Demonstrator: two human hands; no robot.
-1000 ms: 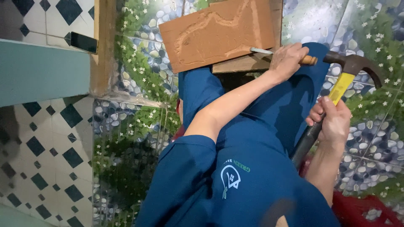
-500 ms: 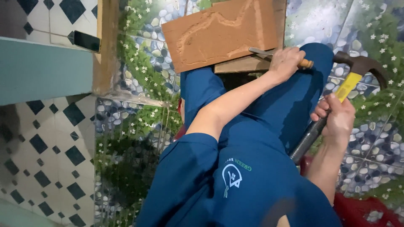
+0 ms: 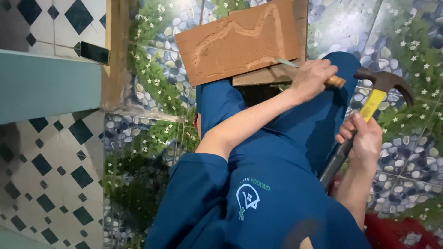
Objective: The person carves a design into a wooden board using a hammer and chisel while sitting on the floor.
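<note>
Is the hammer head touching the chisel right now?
No, the hammer head is raised clear of the chisel handle's end.

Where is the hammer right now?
In the head view, the hammer is at the right, gripped by the right hand, its head raised just right of the chisel that the left hand holds against the wooden board.
</note>
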